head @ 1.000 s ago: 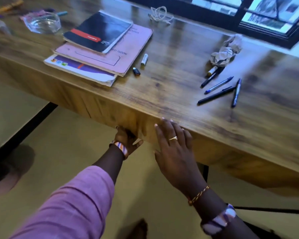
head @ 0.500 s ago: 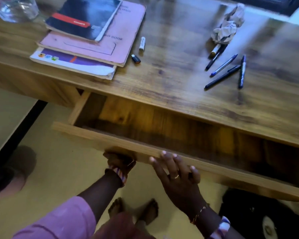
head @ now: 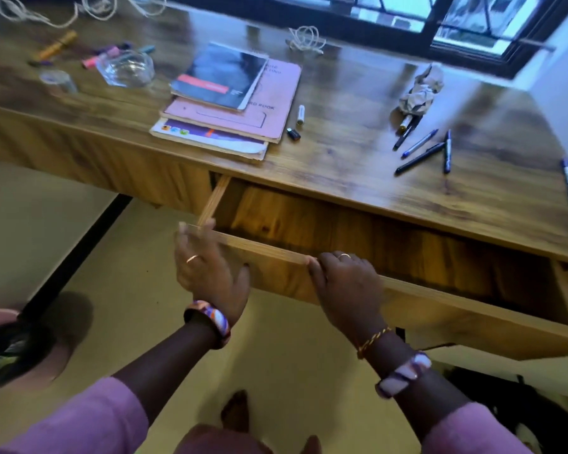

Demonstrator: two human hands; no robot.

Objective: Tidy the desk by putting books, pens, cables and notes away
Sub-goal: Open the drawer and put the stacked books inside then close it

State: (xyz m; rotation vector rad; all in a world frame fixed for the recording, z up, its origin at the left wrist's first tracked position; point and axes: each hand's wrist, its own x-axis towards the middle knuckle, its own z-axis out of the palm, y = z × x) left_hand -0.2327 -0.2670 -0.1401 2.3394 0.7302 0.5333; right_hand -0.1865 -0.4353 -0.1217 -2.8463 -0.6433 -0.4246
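A person's left hand (head: 210, 273), fingers loosely spread, rests at the left corner of an open drawer (head: 440, 309); the right hand (head: 345, 283) curls over its front edge. A level, even pull from both hands would likely keep it from jamming. Above, stacked books (head: 230, 103) and scattered pens (head: 423, 149) wait on the desk (head: 341, 165). The drawer's interior is shadowed, its right end cut off; contents cannot be told.

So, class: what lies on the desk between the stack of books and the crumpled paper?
Head view: a white marker and a small black cap, beside the books; bare wood up to the paper.
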